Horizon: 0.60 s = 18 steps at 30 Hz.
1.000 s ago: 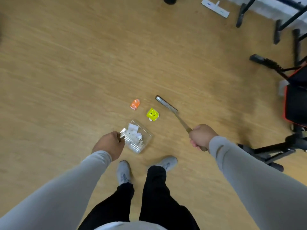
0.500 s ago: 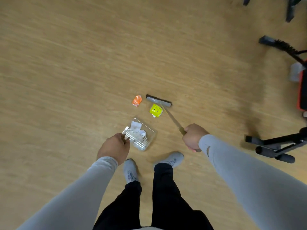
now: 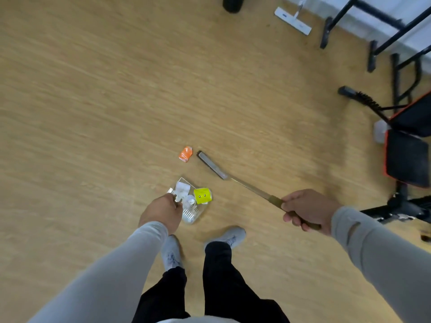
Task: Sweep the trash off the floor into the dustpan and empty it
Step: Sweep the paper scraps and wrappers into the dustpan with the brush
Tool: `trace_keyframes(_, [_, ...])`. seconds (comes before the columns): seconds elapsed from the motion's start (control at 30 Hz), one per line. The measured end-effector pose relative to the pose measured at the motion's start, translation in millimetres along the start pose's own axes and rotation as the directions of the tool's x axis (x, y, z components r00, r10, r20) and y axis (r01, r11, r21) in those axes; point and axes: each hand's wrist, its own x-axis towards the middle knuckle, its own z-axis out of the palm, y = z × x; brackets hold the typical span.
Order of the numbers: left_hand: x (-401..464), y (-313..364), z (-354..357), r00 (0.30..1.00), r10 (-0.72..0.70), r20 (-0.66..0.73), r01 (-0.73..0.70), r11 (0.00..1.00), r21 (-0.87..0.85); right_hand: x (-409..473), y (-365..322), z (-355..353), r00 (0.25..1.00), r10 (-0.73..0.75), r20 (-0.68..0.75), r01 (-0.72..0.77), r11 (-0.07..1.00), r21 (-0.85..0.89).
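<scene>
Right hand [image 3: 307, 210] around broom [image 3: 235, 178] handle

No text, brand or number can be read anywhere. The yellow wrapper [image 3: 202, 195] at the dustpan [image 3: 189, 206] bears only two small dark dots — no letters. The orange wrapper [image 3: 185, 154] on the floor shows pale markings — too blurred to make out.

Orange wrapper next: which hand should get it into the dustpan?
Probably the right hand: it holds the broom, whose head lies beside the orange wrapper. The left hand holds the dustpan.
</scene>
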Motion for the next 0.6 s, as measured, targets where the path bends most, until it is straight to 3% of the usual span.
trace_keyframes(0.37, [-5, -22, -3, 1.0, 0.007, 0.021, -0.006, 0.999, -0.037, 11, 9, 111, 0.997, 0.059, 0.046, -0.065, 0.989, 0.133])
trace_keyframes(0.6, [0, -13, 2, 0.999, 0.036, 0.009, -0.036, 0.999, -0.014, -22, 17, 48, 0.961, 0.179, 0.211, -0.256, 0.867, 0.427])
